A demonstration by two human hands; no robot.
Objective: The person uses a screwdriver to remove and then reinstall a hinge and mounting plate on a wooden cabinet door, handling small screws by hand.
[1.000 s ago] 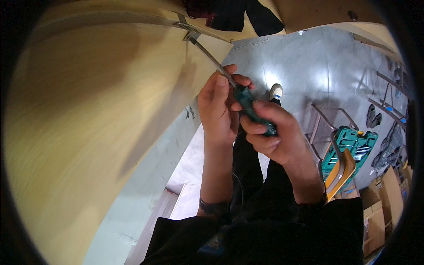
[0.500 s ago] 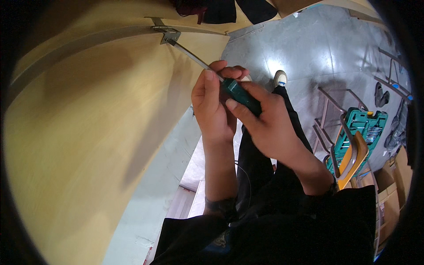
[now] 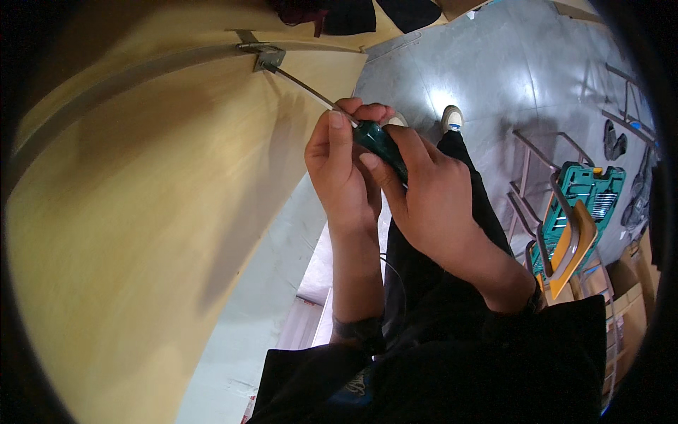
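Note:
A screwdriver with a dark green handle and a long metal shaft slants up to the left. Its tip meets a small metal hinge fixed to the edge of a pale wooden panel. My right hand is wrapped round the handle, thumb and forefinger along it. Closed near the front of the handle, my left hand steadies the shaft between thumb and fingers. The tip's exact seat on the hinge is too small to make out.
A chair on the right carries an open green tool case. Cardboard boxes stand behind it at lower right. Dark cloth lies at the top edge. My shoe rests on the grey floor.
My right hand has turned with the screwdriver's handle, its knuckles rolled over. The tip stays at the hinge, and my left hand keeps its place on the shaft.

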